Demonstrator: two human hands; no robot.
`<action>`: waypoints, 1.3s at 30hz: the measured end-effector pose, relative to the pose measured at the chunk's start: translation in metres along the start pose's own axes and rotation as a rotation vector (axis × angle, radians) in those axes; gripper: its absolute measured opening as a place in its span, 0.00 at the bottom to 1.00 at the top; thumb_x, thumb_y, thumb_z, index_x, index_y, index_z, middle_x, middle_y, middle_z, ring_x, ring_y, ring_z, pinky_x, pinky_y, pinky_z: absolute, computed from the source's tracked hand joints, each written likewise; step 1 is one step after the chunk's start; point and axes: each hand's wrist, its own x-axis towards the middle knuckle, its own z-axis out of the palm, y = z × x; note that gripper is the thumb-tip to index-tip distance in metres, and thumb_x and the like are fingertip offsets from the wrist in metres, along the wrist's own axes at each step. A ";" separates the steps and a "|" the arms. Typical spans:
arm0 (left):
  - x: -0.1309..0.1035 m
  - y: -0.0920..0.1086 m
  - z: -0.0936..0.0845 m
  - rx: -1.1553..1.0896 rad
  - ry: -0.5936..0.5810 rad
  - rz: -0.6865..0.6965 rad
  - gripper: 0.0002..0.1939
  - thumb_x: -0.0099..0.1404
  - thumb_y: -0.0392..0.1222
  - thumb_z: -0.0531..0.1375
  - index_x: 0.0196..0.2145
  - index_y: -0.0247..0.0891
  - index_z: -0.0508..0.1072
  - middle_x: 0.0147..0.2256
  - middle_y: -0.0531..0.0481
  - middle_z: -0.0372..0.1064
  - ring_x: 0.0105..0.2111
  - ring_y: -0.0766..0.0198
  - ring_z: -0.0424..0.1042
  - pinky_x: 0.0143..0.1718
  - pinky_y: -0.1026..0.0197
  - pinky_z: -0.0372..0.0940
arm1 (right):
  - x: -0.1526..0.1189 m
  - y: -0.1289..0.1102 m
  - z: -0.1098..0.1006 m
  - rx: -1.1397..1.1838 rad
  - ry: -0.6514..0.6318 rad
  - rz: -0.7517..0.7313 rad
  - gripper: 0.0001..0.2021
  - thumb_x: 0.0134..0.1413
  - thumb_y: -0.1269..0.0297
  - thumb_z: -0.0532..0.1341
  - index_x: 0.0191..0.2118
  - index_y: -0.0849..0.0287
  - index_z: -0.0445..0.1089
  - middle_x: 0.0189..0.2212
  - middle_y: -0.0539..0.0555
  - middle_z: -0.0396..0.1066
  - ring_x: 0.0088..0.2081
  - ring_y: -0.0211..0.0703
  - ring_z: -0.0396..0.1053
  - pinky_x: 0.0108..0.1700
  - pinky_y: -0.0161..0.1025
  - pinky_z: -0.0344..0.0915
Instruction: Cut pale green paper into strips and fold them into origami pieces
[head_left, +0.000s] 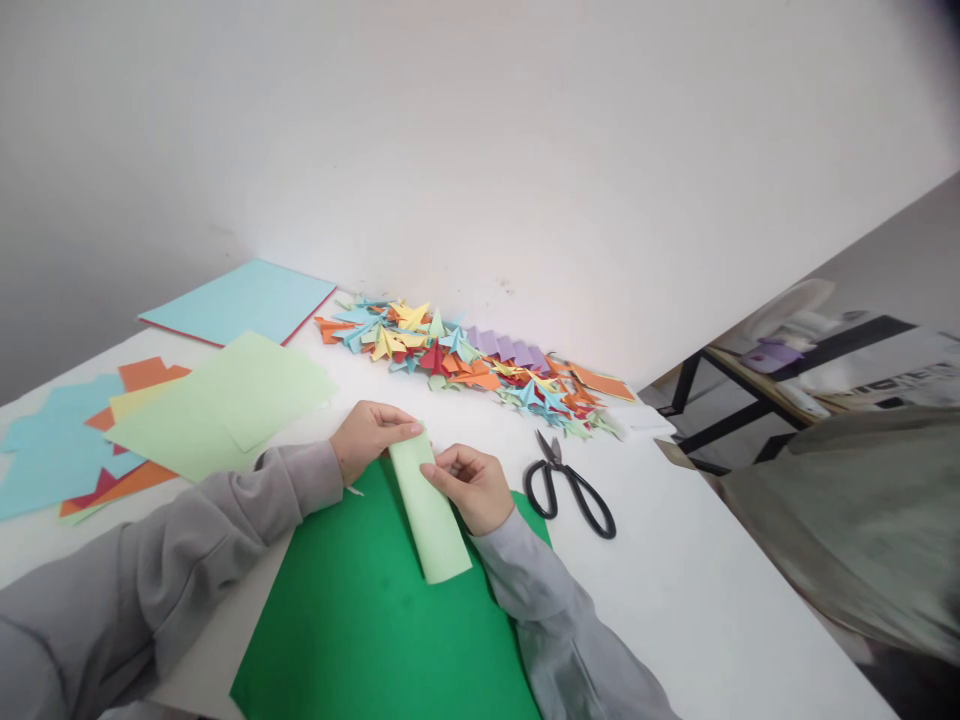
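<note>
A pale green paper strip (pixel 429 520), seemingly folded lengthwise, is held slanting over a dark green sheet (pixel 360 610). My left hand (pixel 375 436) pinches its far end between thumb and fingers. On the strip's right edge, a little nearer to me, my right hand (pixel 472 485) grips it with thumb and fingertips. The near end of the strip is free of both hands. Black-handled scissors (pixel 564 485) lie slightly open to the right of my right hand, blades pointing away.
Small folded paper pieces (pixel 457 350) in many colours form a long pile by the wall. Loose light green sheets (pixel 225 400) and blue scraps (pixel 64 420) lie left. Behind them is a light blue sheet (pixel 244 297). A black-framed shelf (pixel 724 410) stands right.
</note>
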 end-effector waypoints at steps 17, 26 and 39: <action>-0.002 0.002 0.005 0.185 0.124 0.074 0.09 0.46 0.42 0.64 0.24 0.32 0.75 0.20 0.51 0.72 0.20 0.67 0.67 0.23 0.65 0.61 | 0.007 0.005 -0.003 0.127 -0.027 0.073 0.20 0.38 0.45 0.61 0.19 0.60 0.64 0.11 0.45 0.60 0.14 0.31 0.54 0.17 0.32 0.50; -0.004 0.003 0.007 0.284 0.116 0.134 0.09 0.46 0.43 0.64 0.23 0.33 0.75 0.21 0.50 0.72 0.22 0.66 0.67 0.25 0.65 0.61 | 0.005 0.006 0.001 -0.027 -0.019 0.034 0.17 0.35 0.50 0.64 0.21 0.59 0.62 0.11 0.43 0.58 0.14 0.29 0.50 0.17 0.31 0.46; -0.003 0.003 0.007 0.186 0.098 0.046 0.12 0.44 0.44 0.65 0.22 0.31 0.73 0.16 0.53 0.67 0.16 0.71 0.62 0.18 0.67 0.58 | 0.006 0.004 -0.001 0.021 -0.023 0.038 0.18 0.32 0.51 0.66 0.18 0.59 0.62 0.10 0.43 0.58 0.13 0.28 0.48 0.16 0.31 0.44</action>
